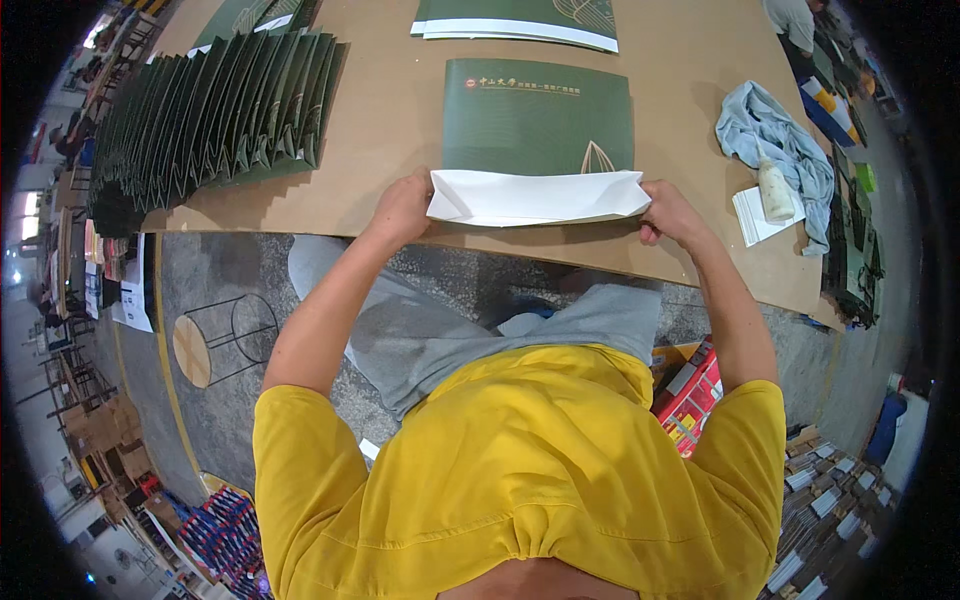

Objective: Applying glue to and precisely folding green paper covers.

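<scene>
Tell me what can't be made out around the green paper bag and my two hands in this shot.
Head view only:
- Fingertips of the left hand and right hand: tucked under the bag's white folded bottom.
- Underside of the green paper bag: lies flat on the table.
- Count of fanned green bags: overlapping, bent near the rim.
- Small bottle contents: too small.
</scene>
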Motion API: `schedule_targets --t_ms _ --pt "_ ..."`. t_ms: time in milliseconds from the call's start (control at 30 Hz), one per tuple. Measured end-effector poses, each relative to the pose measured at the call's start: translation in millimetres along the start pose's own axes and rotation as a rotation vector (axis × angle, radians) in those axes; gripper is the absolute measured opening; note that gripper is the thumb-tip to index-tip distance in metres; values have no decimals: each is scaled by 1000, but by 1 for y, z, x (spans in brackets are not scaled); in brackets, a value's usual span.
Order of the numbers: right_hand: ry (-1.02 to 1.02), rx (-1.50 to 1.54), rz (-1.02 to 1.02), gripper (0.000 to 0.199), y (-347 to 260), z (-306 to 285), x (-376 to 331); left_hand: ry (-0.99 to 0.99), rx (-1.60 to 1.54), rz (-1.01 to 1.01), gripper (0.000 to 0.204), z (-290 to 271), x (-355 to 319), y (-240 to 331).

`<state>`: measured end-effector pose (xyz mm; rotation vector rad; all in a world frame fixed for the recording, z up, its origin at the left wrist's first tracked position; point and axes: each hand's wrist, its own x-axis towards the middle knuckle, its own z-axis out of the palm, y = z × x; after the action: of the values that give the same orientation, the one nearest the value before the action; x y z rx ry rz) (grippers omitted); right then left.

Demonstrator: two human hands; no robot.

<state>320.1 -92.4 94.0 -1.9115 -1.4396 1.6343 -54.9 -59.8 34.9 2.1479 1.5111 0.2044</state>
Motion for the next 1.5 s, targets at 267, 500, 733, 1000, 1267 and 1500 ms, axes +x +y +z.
schedule_targets --t_ms 267,500,733,1000,1267,1500 --pt "596 -271 -794 22 -42 -4 -12 -160 86 -164 30 -17 3 23" --pt "-61 -876 -736 11 -113 131 50 1 88 -37 20 -3 -10 19" --pt "4 -882 -920 12 -94 163 50 104 84 5 19 10 -16 4" --pt "-22 -1095 -903 16 -89 180 62 -27 -793 -198 19 -26 -24 11" --pt "-93 -1154 -892 22 -76 168 32 215 -194 79 16 -7 -28 53" --pt "-101 -872 -889 18 -68 144 -1 214 106 19 12 6 -25 68"
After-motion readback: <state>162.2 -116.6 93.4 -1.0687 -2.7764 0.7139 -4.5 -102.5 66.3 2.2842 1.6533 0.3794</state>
